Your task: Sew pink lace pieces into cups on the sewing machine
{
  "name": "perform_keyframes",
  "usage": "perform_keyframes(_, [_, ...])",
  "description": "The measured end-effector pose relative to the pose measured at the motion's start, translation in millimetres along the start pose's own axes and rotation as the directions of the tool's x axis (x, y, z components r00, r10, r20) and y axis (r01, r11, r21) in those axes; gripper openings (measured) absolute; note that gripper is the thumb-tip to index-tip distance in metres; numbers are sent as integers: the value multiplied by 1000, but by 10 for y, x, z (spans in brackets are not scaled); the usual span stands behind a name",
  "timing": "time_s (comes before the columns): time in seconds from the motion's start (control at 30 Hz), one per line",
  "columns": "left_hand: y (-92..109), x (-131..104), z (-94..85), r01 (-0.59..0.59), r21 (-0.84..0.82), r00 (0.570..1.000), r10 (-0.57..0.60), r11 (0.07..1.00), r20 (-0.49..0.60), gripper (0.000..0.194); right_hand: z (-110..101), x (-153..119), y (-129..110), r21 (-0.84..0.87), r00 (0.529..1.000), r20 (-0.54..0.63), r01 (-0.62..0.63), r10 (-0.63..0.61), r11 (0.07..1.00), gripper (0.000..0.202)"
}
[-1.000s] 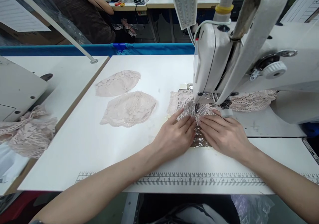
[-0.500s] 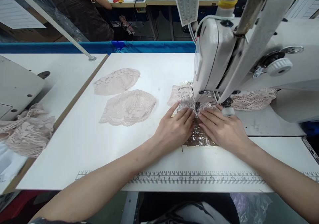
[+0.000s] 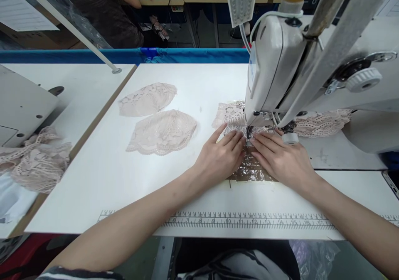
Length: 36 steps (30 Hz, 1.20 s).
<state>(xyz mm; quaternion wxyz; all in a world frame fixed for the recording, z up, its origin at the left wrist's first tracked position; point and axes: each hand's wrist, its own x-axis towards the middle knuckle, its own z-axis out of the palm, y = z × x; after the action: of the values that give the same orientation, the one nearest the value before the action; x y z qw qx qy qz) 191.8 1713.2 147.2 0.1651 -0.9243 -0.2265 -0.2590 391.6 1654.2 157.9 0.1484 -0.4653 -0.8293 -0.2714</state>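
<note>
My left hand (image 3: 220, 153) lies flat with its fingers stretched out, pressing on a pale pink lace piece (image 3: 233, 116) left of the needle. On the other side of the presser foot (image 3: 249, 133), my right hand (image 3: 282, 155) rests palm down, fingers extended and fingertips on the work. Both hands are open. The white sewing machine head (image 3: 271, 64) stands over the lace and hides part of it. Below the fingertips a shiny brown taped patch (image 3: 251, 170) covers the machine bed.
Two lace cup pieces (image 3: 148, 100) lie left on the white table (image 3: 174, 192). More gathered lace (image 3: 324, 124) sits under the machine arm. A lace bundle (image 3: 42, 165) is at far left. A printed ruler (image 3: 249, 220) runs along the front edge. Another person (image 3: 102, 14) is behind.
The camera view has shifted slightly, so the machine appears a little further right. Both hands keep their places beside the presser foot; any lace movement is too small to tell.
</note>
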Motion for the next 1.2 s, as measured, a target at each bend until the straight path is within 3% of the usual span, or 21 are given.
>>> perform_keyframes(0.3, [-45,33,36,14,18,1000,-14,1000,3,32,-10,7,3,-55,993,105,-46,51,997,37])
perform_keyframes(0.63, [-84,58,65,49,-39,999,-48,998,6,31,-5,30,32,-63,989,127,-63,70,996,43])
perform_keyframes(0.97, [-245,22,23,150,17,988,-151,989,43,33,-44,-33,129,-67,1000,30,-2,4,998,31])
perform_keyframes(1.1, [-180,39,-37,150,92,984,-157,984,82,26,-59,-37,135,-44,1000,-29,9,-10,999,26])
perform_keyframes(1.2, [-61,42,-94,149,136,977,-167,979,132,20,-60,-34,91,68,998,-63,-18,22,998,30])
